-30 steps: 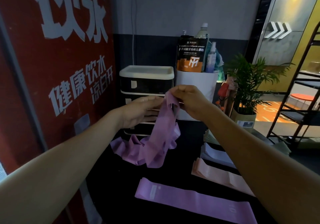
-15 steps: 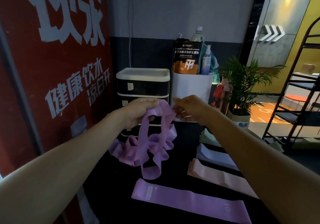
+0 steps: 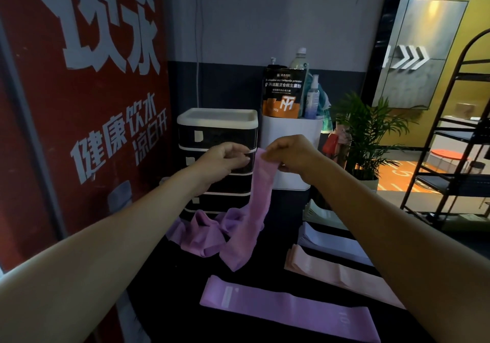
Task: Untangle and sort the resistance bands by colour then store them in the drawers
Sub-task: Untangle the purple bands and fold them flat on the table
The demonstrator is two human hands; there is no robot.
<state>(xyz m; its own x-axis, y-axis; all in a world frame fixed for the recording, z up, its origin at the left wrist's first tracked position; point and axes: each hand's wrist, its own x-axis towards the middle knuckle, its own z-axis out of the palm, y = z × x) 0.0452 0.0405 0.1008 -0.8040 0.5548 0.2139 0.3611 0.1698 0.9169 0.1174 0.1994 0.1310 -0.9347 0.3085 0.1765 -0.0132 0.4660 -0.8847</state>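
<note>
I am pinching the purple band (image 3: 261,183) at its top with my right hand (image 3: 289,154); it is hanging toward six o'clock into the tangle (image 3: 206,232) (left hand (image 3: 225,157) loosely curled, seemingly empty, at nine o'clock).

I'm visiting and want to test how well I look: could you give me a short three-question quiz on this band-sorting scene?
1. True or false: the right hand pinches the hanging purple band.
2. Which band lies flat nearest the camera? A: purple band B: pink band C: white band
3. Fill in: the drawer unit shows all its drawers ____.

Key: 1 true; 2 A; 3 closed.
</note>
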